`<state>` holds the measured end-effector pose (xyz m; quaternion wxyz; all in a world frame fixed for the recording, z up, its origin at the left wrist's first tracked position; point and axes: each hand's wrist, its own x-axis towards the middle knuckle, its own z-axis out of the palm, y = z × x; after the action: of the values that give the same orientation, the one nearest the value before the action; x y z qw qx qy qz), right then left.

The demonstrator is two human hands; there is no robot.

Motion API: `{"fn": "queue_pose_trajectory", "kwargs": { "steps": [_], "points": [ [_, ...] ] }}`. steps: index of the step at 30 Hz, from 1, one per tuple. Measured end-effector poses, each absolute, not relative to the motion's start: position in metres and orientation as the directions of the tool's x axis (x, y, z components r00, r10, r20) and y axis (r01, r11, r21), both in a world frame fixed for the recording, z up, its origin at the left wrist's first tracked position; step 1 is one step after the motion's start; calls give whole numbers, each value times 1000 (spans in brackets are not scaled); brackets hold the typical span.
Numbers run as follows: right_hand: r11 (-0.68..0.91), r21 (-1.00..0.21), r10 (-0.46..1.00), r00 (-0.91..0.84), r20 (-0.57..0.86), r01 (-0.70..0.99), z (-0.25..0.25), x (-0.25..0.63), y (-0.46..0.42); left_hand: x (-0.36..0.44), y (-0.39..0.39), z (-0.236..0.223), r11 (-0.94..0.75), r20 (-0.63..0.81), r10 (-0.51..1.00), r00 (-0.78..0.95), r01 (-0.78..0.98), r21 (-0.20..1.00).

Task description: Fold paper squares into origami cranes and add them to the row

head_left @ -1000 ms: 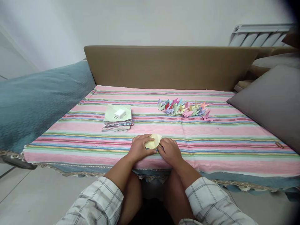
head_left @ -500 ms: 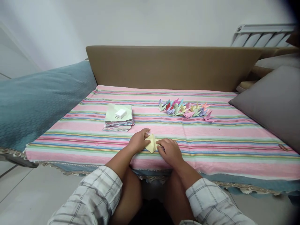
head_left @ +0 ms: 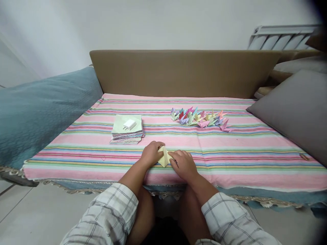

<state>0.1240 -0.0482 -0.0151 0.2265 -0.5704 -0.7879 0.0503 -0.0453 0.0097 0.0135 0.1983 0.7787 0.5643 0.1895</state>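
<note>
Between my hands, near the front edge of the striped cloth, lies a pale yellow piece of folded origami paper [head_left: 164, 160]. My left hand [head_left: 151, 153] is closed on its left side, with the thumb on top. From the right, my right hand [head_left: 184, 164] has its fingers and thumb closed on the paper's right side. A raised fold runs down the middle of the paper. Parts of its left and right edges are hidden under my fingers.
A stack of square paper sheets [head_left: 127, 131] has a white charger plug [head_left: 129, 124] on top. Several colourful paper cranes [head_left: 201, 119] stand farther back on the striped cloth [head_left: 158, 136]. A grey cushion [head_left: 293, 109] leans at right; a small brownish ring [head_left: 304, 157] lies near it.
My right fingers have moved slightly left onto the paper, and its middle fold looks narrower and more upright. The whole view has shifted a little.
</note>
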Motion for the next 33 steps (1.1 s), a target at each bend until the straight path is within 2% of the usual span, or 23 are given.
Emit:
{"fn": "queue_pose_trajectory", "kwargs": {
  "steps": [6, 12, 17, 25, 33],
  "points": [
    [346, -312, 922, -258, 289, 885, -14, 124, -48, -39, 13, 10, -320, 136, 947, 291, 805, 500],
    [348, -306, 918, -255, 304, 886, -16, 124, -47, -36, 12, 12, -310, 93, 949, 301, 845, 435],
    [352, -308, 915, -256, 311, 884, -16, 124, -47, -36, 12, 10, -348, 74, 933, 353, 828, 440],
    [350, -332, 919, -251, 304, 876, -17, 126, -47, -34, 12, 10, -348, 127, 937, 326, 834, 429],
    [333, -313, 928, -250, 277, 889, -16, 124, -47, -31, 10, 14, -331, 93, 943, 318, 889, 316]
  ]
}}
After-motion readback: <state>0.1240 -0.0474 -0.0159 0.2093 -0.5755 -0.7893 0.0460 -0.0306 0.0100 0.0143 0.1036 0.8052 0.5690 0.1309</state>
